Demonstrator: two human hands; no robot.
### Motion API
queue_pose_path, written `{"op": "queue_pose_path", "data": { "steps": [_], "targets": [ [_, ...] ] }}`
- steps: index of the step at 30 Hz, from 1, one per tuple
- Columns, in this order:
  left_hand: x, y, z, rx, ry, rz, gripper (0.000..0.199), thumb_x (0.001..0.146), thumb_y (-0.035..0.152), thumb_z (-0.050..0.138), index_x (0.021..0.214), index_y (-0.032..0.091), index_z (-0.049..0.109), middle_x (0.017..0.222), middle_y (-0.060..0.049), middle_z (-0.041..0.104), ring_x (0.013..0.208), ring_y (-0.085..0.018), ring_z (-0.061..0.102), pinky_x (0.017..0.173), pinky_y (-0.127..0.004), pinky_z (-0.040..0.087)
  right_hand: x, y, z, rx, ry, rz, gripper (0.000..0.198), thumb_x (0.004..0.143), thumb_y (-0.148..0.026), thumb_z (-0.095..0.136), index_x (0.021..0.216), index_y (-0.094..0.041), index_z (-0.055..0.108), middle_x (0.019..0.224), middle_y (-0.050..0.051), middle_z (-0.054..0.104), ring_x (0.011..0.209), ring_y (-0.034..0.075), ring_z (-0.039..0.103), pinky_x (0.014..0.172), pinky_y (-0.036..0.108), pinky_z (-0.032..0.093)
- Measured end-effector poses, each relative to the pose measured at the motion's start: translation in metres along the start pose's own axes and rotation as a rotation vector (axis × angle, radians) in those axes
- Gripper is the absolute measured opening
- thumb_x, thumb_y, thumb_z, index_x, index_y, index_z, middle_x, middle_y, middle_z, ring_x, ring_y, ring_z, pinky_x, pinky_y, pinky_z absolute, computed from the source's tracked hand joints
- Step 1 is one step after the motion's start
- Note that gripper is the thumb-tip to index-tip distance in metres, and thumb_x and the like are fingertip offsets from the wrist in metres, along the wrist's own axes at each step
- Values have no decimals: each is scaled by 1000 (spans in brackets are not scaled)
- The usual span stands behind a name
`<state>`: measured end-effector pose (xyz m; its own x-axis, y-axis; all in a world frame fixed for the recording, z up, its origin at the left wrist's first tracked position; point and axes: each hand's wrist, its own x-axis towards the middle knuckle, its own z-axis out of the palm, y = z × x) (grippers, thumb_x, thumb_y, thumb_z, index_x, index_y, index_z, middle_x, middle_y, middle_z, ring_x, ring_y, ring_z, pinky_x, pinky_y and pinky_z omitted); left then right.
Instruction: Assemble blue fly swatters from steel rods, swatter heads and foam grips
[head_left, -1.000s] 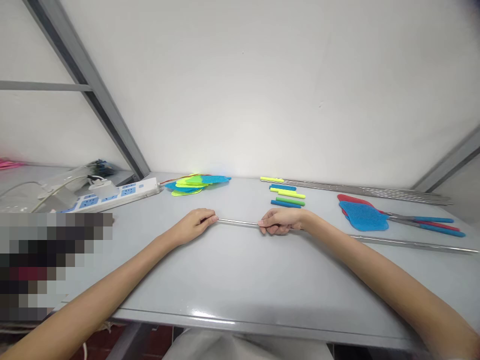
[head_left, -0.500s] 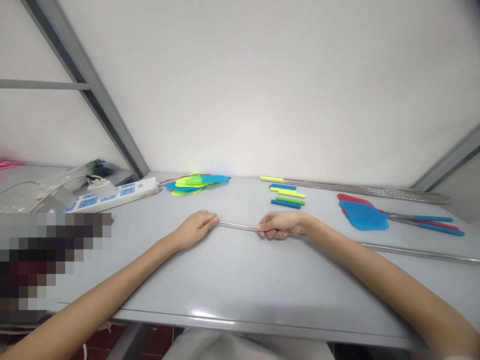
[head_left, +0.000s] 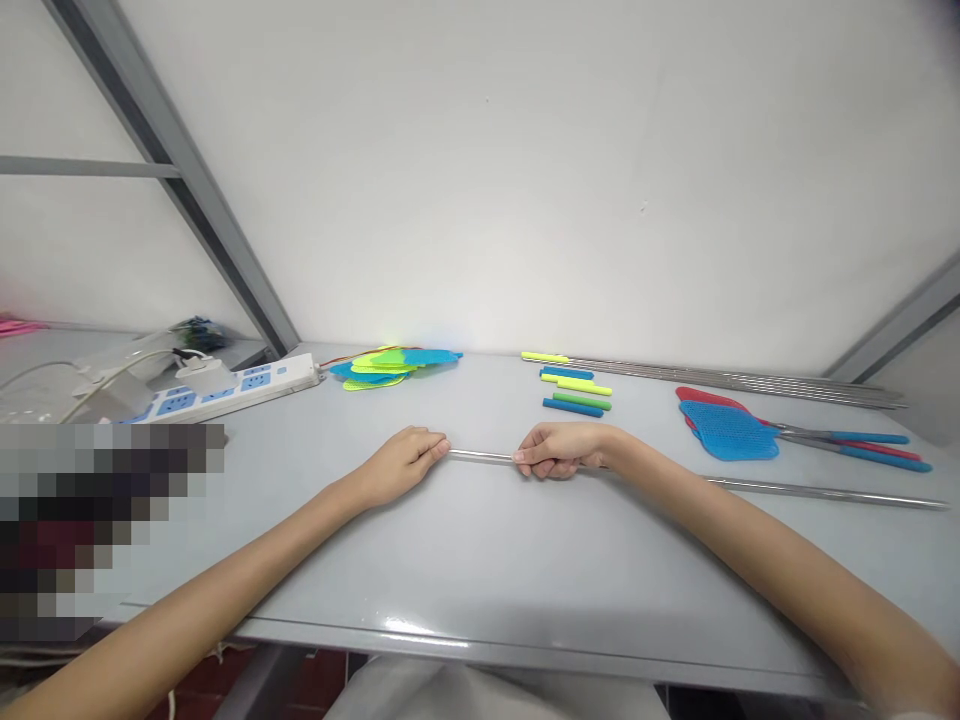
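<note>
A thin, shiny metal rod [head_left: 480, 456] lies crosswise low over the grey tabletop, and both my hands are closed around it. My left hand [head_left: 409, 462] covers its left end, so the tip is hidden. A short gap to the right, my right hand [head_left: 556, 450] grips the rod between thumb and curled fingers. Beyond that hand the rod passes behind my right forearm, and a thicker length comes out toward the right edge of the table. Just behind my right hand lie short coloured tubes: blue [head_left: 573, 408], green [head_left: 582, 401] and yellow [head_left: 585, 387].
Blue and red fly swatters [head_left: 731, 430] lie at right. Behind them, a bundle of metal rods [head_left: 735, 380] runs along the wall. Yellow and blue swatter heads [head_left: 382, 366] are piled at back left, near a white power strip [head_left: 225, 392]. A pixelated patch covers the left side.
The rod has shifted left, so its right end now shows. My left hand has moved slightly right, shortening the bare stretch between my hands. My right hand stays almost in place.
</note>
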<state>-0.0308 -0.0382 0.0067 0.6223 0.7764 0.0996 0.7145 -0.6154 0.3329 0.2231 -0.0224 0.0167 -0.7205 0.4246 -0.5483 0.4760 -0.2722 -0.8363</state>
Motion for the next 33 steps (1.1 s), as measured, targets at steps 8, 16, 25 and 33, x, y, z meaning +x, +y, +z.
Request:
{"op": "queue_pose_path", "data": {
  "steps": [8,16,25,33],
  "targets": [
    [0,3,1,4,13,-11,35,85,36,19,57,18,31,55,2,39,59,-12,39,62,-24,32,0,0,-1,7,-6,-2,30,70,-41,54,70,-12,49,47,-8,27,35,0,18,29,14,11],
    [4,0,-3,-31,50,-107,36,83,40,21,56,18,30,53,3,35,50,-10,36,51,-23,28,3,0,2,8,57,-40,32,71,-44,52,74,-12,50,51,-7,31,35,0,20,30,14,13],
    [2,2,-8,-103,57,-99,35,83,40,23,58,18,33,53,3,35,50,-10,36,50,-23,29,4,1,3,14,59,-51,34,70,-45,51,78,-11,52,51,-6,31,36,0,20,30,15,12],
    [1,2,-12,-125,41,-104,34,82,42,25,64,18,41,57,4,41,53,-9,39,51,-21,29,2,-1,4,8,58,-55,37,70,-46,51,80,-11,53,51,-6,31,36,0,20,30,14,13]
  ]
}}
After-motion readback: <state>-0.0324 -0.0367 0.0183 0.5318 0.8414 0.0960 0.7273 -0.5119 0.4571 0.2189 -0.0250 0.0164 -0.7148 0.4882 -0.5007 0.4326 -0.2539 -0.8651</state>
